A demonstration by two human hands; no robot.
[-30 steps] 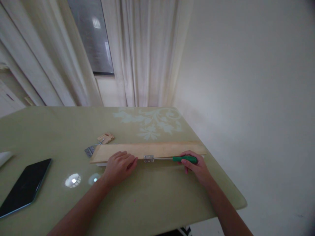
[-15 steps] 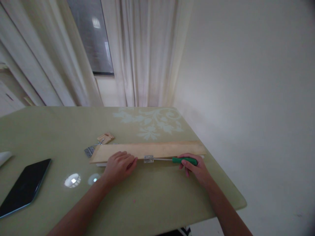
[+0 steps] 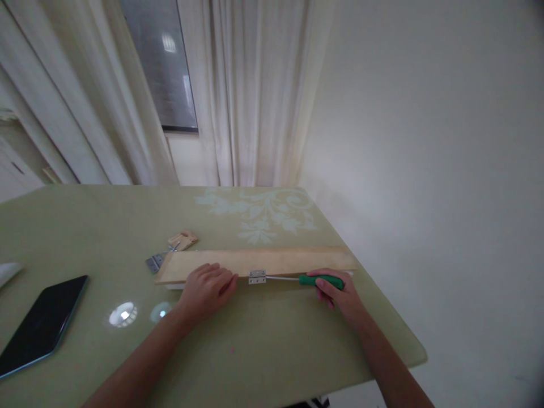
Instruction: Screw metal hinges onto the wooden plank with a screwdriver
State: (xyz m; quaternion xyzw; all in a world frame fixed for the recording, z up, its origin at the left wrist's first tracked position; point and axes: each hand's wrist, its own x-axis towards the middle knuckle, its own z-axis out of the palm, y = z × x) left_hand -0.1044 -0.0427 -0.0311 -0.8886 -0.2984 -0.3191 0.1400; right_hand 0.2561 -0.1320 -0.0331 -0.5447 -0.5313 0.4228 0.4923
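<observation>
A long pale wooden board lies across the table, with a white piece showing beneath its near edge. My left hand is closed on that near edge, left of a small silver hinge. The hinge sits at the board's front edge, its holes facing me. In my right hand is a screwdriver with a green handle, gripped with the fingers wrapped around it. Its shaft lies nearly level along the board's edge, and the tip reaches the hinge's right side.
Behind the board's left end lie a small wooden piece and a grey hinge, with thin metal bits between them. A dark tablet rests at the left, near a white object. The wall rises beyond the table's right edge.
My right hand and the screwdriver have shifted very slightly to the right, and its fingers have curled a little differently. The left hand stays on the board.
</observation>
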